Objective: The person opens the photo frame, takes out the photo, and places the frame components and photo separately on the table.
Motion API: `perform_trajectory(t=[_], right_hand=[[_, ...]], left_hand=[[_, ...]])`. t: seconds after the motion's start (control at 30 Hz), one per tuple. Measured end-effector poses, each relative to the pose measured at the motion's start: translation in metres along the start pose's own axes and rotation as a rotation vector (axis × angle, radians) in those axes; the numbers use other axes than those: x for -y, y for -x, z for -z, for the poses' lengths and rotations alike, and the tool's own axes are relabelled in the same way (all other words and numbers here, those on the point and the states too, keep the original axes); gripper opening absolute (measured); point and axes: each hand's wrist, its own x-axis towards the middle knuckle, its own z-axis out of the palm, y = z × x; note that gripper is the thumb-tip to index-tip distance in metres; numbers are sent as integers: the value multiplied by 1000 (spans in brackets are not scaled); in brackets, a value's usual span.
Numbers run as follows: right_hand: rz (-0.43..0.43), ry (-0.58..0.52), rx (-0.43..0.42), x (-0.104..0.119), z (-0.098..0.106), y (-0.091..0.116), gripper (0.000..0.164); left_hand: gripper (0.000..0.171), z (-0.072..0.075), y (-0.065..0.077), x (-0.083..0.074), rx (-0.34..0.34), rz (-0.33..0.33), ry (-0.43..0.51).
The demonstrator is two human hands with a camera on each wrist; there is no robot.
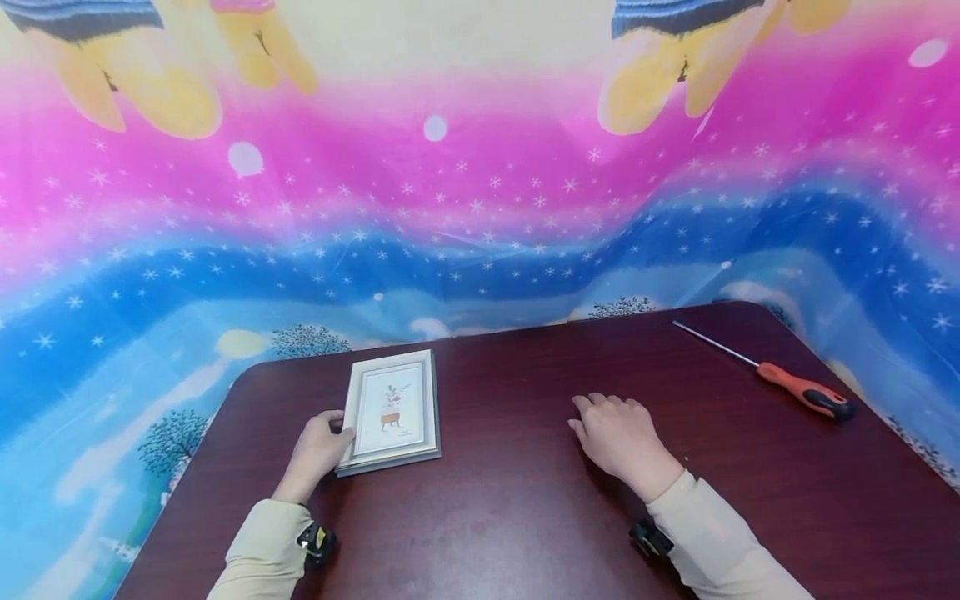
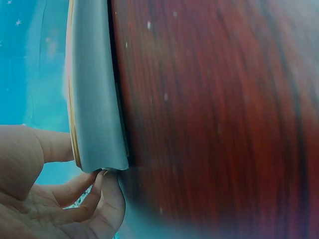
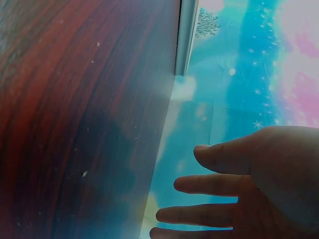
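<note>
A picture frame (image 1: 391,410) with a pale border and a plant-in-a-pot print lies face up, left of centre in the head view. My left hand (image 1: 319,448) grips its left edge, thumb on the front. In the left wrist view, the fingers (image 2: 112,204) curl under the edge of the frame (image 2: 95,94). My right hand (image 1: 621,435) is over the table to the right of the frame, holding nothing. The right wrist view shows its fingers (image 3: 199,216) extended and apart, with the frame's edge (image 3: 186,40) farther off.
A screwdriver (image 1: 798,388) with an orange and black handle lies on the right of the dark red-brown table (image 1: 510,517), its shaft pointing to the back. Behind the table hangs a pink and blue printed cloth (image 1: 480,192). Each sleeve has a small black device at the wrist.
</note>
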Motion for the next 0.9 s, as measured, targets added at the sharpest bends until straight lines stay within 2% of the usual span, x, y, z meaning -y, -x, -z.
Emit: perform_trajectory(t=[0.4, 0.9], right_hand=[[2, 3, -7, 0, -1, 0, 38], [-3, -2, 7, 0, -2, 1, 39]], left_hand=[[48, -11, 1, -14, 30, -16, 27], [50, -28, -1, -30, 31, -47, 58]])
